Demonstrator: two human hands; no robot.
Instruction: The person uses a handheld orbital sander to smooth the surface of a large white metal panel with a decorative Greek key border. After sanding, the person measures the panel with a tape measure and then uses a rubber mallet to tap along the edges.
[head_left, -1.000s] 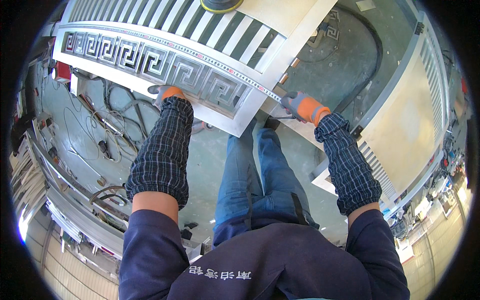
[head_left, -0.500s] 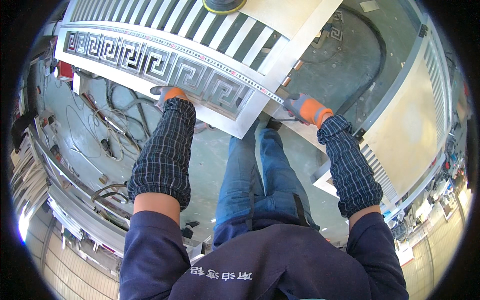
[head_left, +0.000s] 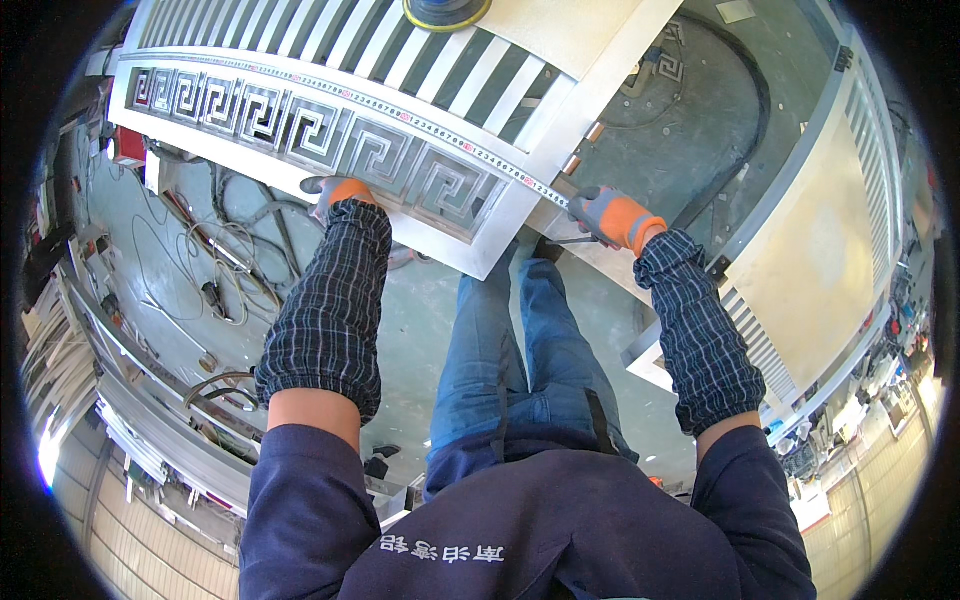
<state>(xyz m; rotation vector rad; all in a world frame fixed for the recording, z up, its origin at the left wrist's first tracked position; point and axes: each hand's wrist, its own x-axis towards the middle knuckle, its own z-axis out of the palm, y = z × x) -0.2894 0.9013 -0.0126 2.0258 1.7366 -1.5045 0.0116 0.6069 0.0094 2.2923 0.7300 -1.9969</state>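
Note:
A white metal gate panel with slats and a row of grey key-pattern fretwork lies in front of me. Along it, just beyond the fretwork, a white measuring tape is stretched from the far left to the near right corner. My right hand, in a grey and orange glove, is closed around the tape measure at that corner; its fingers mostly cover the case. My left hand, gloved alike, grips the panel's near edge below the fretwork. Some of its fingers are hidden.
A round black and yellow tool sits on the panel's far side. Another slatted panel stands at the right. Cables and hoses litter the floor at the left, near stacked long profiles. A black hose curves across the floor beyond my right hand.

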